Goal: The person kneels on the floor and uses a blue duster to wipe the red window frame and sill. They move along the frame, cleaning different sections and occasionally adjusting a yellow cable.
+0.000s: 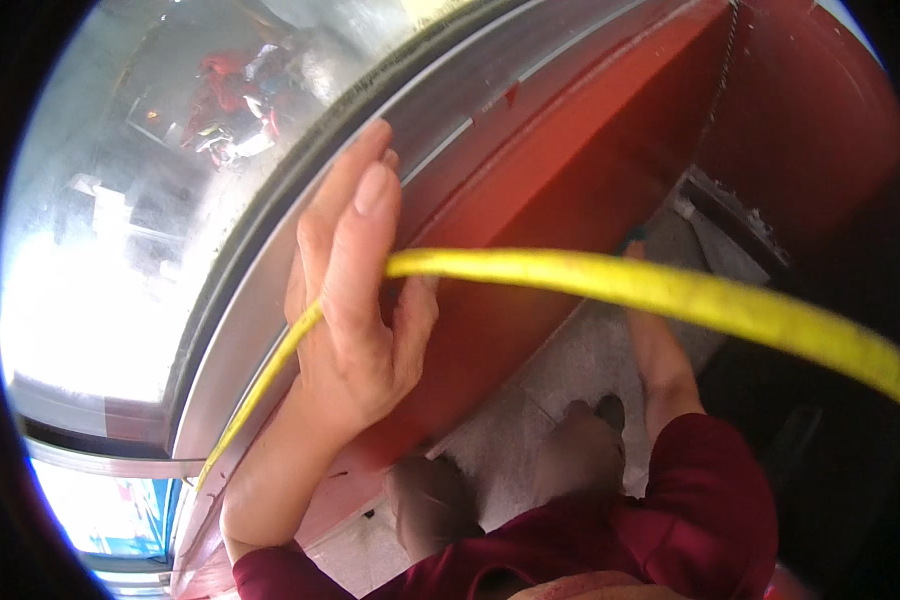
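A long yellow strip (615,280), like a tape measure blade, crosses the view in an arc. Its far left end lies by the lower corner of the window frame; the other end runs out at the right rim. My left hand (360,300) is raised by the metal sill, fingers nearly straight, with the strip passing through it behind the index finger. Lower down, beside the red panel (487,322), is my right hand (634,262), partly covered by the strip. A small teal thing shows at its fingers; its grip is not clear.
A large glass pane (157,187) in a dark-edged frame fills the upper left, with bright reflections. A metal sill (232,330) runs along it. Another red panel (802,120) stands at the upper right. Below are the grey floor (510,427) and my legs.
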A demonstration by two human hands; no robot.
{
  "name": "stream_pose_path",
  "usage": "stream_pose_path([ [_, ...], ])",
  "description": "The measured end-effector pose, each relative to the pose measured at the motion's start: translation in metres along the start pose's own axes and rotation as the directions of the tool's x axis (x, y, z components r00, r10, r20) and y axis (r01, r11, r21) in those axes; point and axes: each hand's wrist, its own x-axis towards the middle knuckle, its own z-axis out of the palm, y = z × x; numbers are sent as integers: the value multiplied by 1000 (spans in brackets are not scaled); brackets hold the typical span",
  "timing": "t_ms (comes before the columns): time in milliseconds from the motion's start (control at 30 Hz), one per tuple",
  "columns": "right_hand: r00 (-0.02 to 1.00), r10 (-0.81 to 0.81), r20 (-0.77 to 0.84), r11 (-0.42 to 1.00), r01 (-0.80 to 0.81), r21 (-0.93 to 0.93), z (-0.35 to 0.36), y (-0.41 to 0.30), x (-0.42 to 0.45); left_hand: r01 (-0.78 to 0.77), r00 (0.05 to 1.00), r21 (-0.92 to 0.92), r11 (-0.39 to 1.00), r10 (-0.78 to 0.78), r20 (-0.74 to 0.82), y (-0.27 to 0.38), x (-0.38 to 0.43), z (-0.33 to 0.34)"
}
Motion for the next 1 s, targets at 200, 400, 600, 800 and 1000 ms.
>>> stream_pose_path([
  [200,981,97,166,954,-139,266,49,-100,-111,-46,999,53,998,47,-19,-4,-3,7],
  [400,587,-755,291,643,749,157,94,-191,-196,-27,1000,56,998,27,3,3,-5,0],
  [600,988,-144,56,989,146,-34,23,7,-154,-63,998,52,997,63,9,3,2,2],
  [800,973,123,197,934,-180,308,32,-54,-189,-83,997,119,989,82,13,9,3,1],
  [1000,463,-831,308,513,852,105,81,-162,-285,-127,992,86,988,128,4,7,4,-2],
])
